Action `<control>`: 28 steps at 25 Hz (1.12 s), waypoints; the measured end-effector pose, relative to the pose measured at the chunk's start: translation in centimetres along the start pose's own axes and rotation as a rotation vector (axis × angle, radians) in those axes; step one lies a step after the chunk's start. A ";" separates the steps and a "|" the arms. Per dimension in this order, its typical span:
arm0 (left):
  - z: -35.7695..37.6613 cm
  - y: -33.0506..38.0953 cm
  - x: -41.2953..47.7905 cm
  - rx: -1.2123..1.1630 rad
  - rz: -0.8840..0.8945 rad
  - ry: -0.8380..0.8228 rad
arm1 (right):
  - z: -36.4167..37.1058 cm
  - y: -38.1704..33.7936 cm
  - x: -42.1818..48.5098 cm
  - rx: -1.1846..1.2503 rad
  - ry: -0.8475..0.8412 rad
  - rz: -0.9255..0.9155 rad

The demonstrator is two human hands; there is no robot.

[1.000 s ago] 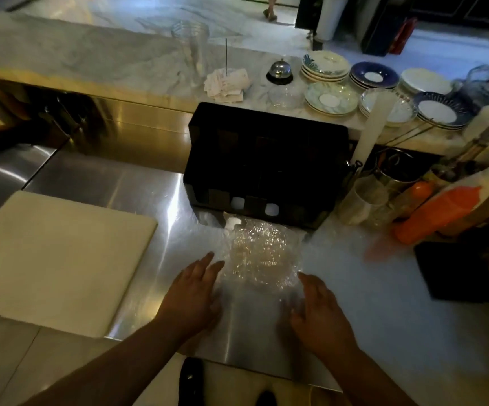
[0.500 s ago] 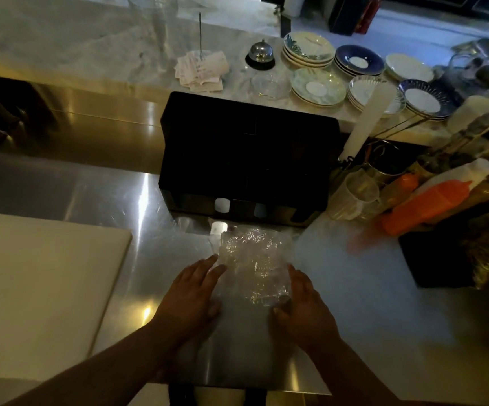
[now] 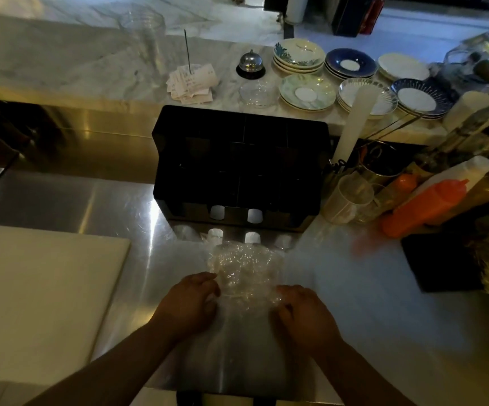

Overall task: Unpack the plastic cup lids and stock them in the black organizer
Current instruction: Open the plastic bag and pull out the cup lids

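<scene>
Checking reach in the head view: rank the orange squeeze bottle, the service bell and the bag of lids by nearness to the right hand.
1. Bag of lids, at the right hand.
2. Orange squeeze bottle, farther right.
3. Service bell, far back.

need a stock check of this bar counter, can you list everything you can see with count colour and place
bag of lids: one, clear crinkled plastic, on the steel counter in front of the organizer
organizer: one, black, centre, against the marble ledge
cutting board: one, white, left
service bell: one, silver on black base, on the ledge
receipts on a spike: one pile, white, left of the bell
saucer stacks: about six, blue, green and white, right on the ledge
glass dish: one, clear, below the bell
squeeze bottle: one, orange, right
clear cups: a few, beside the organizer
left hand: on the bag's near left
right hand: on its near right
</scene>
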State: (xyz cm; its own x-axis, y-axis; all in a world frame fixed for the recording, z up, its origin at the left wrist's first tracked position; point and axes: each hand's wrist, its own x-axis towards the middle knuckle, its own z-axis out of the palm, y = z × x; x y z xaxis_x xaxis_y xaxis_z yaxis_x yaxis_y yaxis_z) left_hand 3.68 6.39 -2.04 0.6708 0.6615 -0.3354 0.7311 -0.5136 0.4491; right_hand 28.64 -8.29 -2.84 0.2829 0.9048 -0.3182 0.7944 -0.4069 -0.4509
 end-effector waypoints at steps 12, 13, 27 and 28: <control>-5.4 1.4 -1.9 -0.415 -0.208 0.080 | -4.5 -1.7 0.3 0.486 0.080 0.063; -5.8 1.5 -1.6 -0.412 -0.202 0.094 | -4.9 -1.9 0.5 0.556 0.075 0.095; -2.9 3.5 1.4 0.499 0.411 0.191 | -5.5 -2.2 4.6 0.547 0.017 0.231; -2.5 3.6 1.5 0.520 0.375 0.136 | -5.4 -2.1 4.7 0.538 0.017 0.237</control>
State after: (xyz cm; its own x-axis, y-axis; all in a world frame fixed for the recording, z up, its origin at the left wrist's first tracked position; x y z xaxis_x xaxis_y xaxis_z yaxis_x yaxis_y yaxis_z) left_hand 6.96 6.92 1.15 0.8950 0.4322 -0.1109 0.4389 -0.8974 0.0451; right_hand 31.23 -2.49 1.14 0.4312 0.7818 -0.4505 0.3258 -0.6005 -0.7302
